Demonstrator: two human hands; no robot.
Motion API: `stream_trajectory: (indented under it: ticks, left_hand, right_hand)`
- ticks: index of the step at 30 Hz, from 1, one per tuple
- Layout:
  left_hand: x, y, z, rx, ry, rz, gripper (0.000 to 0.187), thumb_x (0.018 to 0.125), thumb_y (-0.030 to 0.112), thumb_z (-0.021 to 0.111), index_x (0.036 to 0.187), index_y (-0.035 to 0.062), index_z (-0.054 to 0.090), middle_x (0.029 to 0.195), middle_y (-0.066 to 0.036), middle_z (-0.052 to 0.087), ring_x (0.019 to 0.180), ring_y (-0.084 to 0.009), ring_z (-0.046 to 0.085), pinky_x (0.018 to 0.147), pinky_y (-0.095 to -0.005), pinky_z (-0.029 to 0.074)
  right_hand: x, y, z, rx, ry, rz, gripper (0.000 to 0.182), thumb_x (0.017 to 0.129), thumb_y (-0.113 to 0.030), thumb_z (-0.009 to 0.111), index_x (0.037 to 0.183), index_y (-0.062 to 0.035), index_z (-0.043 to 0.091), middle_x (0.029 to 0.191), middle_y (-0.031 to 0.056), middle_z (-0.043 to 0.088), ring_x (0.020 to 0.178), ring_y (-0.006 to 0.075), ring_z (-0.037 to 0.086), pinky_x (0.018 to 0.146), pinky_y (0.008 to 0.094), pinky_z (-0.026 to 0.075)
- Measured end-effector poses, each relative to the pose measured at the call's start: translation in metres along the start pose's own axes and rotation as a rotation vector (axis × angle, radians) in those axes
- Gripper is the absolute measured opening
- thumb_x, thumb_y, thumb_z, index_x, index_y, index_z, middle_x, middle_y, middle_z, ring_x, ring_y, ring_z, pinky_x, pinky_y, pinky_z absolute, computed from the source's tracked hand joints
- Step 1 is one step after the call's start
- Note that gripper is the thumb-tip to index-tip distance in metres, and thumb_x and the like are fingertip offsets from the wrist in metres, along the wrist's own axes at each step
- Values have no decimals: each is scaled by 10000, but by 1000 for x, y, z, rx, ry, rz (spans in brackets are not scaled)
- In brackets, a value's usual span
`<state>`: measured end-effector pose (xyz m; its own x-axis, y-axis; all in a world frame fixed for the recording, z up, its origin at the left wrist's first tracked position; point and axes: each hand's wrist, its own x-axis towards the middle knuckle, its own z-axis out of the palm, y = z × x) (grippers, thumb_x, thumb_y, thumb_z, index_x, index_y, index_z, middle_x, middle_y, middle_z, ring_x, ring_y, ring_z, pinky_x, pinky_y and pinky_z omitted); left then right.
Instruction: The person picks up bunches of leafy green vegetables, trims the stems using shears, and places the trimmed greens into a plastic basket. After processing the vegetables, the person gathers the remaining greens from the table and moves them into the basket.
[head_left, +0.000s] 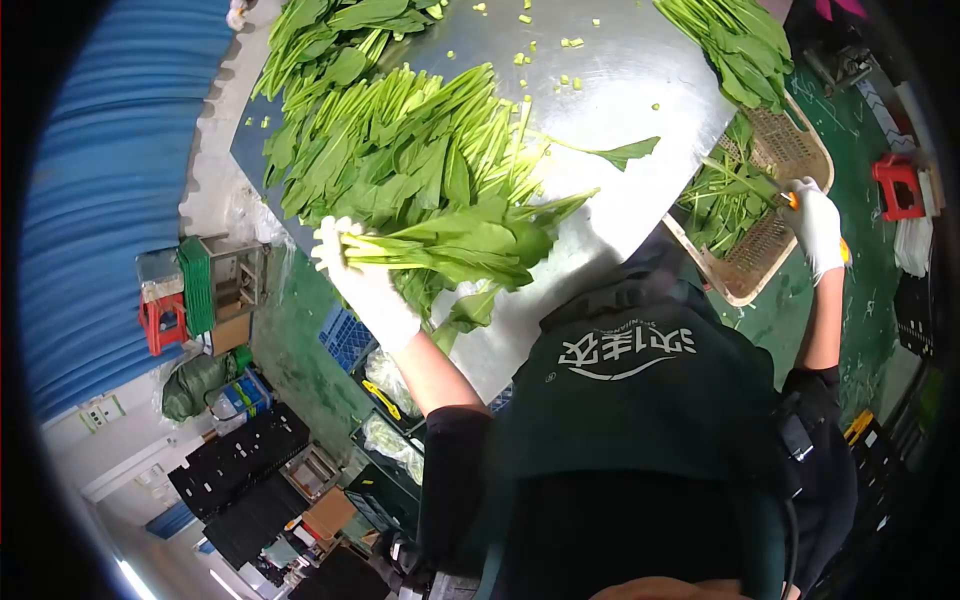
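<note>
My left hand (342, 250), in a white glove, is closed around the stalk ends of a bunch of leafy greens (470, 245). Its leaves point right, over the front of the metal table (620, 100). Beside and behind it lies a large heap of the same greens (370, 150). My right hand (818, 225), also gloved, grips an orange-handled knife (790, 200) above the right side of a tan plastic basket (795, 150). Most of the handle is hidden by the fingers, and the blade is hard to make out. Loose leaves and stalks (725, 210) lie in the basket.
More greens (735, 45) lie at the table's far right corner. Small cut stalk pieces (570, 43) are scattered on the metal. A red stool (898, 187) stands on the green floor at right. Crates with bagged vegetables (392, 440) sit below the table at left.
</note>
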<state>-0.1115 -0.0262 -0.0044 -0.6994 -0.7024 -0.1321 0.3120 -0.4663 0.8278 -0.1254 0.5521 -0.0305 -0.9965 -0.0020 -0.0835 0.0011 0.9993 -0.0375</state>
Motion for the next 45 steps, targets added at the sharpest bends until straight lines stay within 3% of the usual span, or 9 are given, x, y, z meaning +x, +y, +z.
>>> stream_trajectory:
  ticks: [11, 16, 18, 28, 30, 35, 39, 40, 45]
  left_hand:
    - [8, 9, -30, -231, -77, 57, 208, 906, 197, 560, 1060, 58, 544, 952, -46, 589, 795, -151, 556, 705, -295, 480]
    - [-3, 4, -19, -149, 48, 100, 281, 900, 203, 565, 1136, 55, 531, 995, -61, 595, 829, -158, 562, 745, -317, 483]
    - [-4, 2, -18, -151, 50, 90, 305, 897, 207, 568, 1157, 54, 525, 1008, -68, 596, 846, -162, 563, 757, -323, 481]
    - [-9, 7, -43, -416, -88, 72, 389, 763, 116, 584, 1147, 79, 531, 1020, -83, 556, 878, -203, 552, 815, -340, 478]
    - [-6, 13, -53, -679, -499, -30, 332, 747, 91, 589, 1077, 87, 554, 936, -56, 524, 799, -166, 519, 704, -292, 472]
    - [-12, 34, -71, -551, -287, 58, 174, 776, 84, 545, 949, 76, 531, 701, 0, 424, 581, -97, 367, 542, -224, 353]
    - [-26, 58, -109, -288, -214, 41, 217, 778, 105, 589, 980, 56, 524, 741, -36, 486, 616, -147, 405, 559, -270, 351]
    - [-41, 62, -94, -55, 84, 162, 167, 801, 118, 598, 933, 60, 514, 704, -27, 486, 630, -136, 409, 563, -258, 340]
    - [-72, 93, -129, 74, -45, 70, 210, 795, 100, 641, 972, 46, 544, 737, -49, 524, 728, -180, 499, 719, -293, 433]
  right_hand:
    - [35, -176, 25, 648, -63, -435, 317, 769, -257, 686, 1016, -65, 637, 888, 136, 639, 815, 314, 625, 720, 366, 495]
    - [25, -255, 22, 1005, -78, -690, 271, 773, -115, 696, 1021, -26, 630, 828, 112, 645, 699, 208, 617, 650, 298, 487]
    - [19, -277, 17, 1407, -578, -496, 267, 789, -129, 690, 1018, -7, 627, 824, 62, 642, 686, 138, 585, 641, 283, 485]
    - [30, -279, 41, 1338, -635, -611, 278, 790, -215, 681, 995, -29, 646, 864, 83, 665, 809, 143, 614, 755, 280, 472]
    - [39, -274, 53, 1193, -369, -575, 256, 796, -224, 668, 985, -52, 651, 862, 86, 666, 797, 127, 610, 734, 272, 472]
    - [75, -267, 85, 942, -405, -346, 241, 794, -212, 593, 970, -48, 609, 861, 171, 622, 818, 345, 585, 755, 386, 462]
    - [82, -276, 105, 526, -318, -512, 243, 742, -171, 667, 925, -18, 619, 896, 200, 600, 887, 355, 580, 794, 405, 455]
    - [82, -278, 115, 521, -321, -514, 243, 742, -171, 667, 925, -18, 619, 896, 200, 600, 887, 355, 580, 794, 405, 455]
    - [69, -276, 103, 406, -103, -642, 105, 748, -88, 566, 827, -44, 619, 878, 178, 602, 852, 336, 589, 748, 401, 468]
